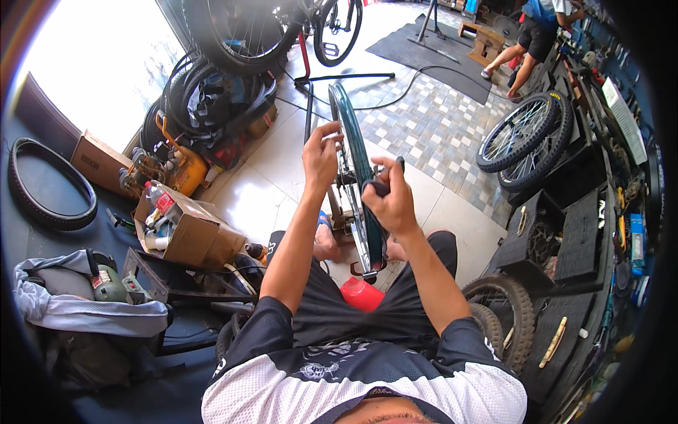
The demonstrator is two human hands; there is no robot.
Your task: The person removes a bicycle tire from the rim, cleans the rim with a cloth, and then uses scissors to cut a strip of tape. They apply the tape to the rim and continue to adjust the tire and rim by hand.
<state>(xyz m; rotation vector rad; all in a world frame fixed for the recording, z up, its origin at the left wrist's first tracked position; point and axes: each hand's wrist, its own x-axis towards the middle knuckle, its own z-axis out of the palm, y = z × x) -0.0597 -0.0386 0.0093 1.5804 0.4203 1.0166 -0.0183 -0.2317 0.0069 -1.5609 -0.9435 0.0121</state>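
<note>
A bicycle wheel (pixel 360 159) with a dark green tyre stands upright in front of me, nearly edge-on, between my knees. It sits in a metal stand (pixel 364 271). My left hand (pixel 322 157) is at the wheel's left side, its fingers bent and apart beside the rim; whether they touch it I cannot tell. On the right side, my right hand (pixel 394 201) is closed round a small black tool (pixel 378 188), whose exact kind is mostly hidden by the fingers. The hub shows between the two hands.
A bicycle (pixel 304 53) hangs ahead. Left are a cardboard box (pixel 194 227) of bottles, a yellow compressor (pixel 185 169) and a loose tyre (pixel 53 184). Right are spare wheels (pixel 519 134) and black drawers (pixel 530 230). A red container (pixel 361 294) is below; another person (pixel 540 39) stands far right.
</note>
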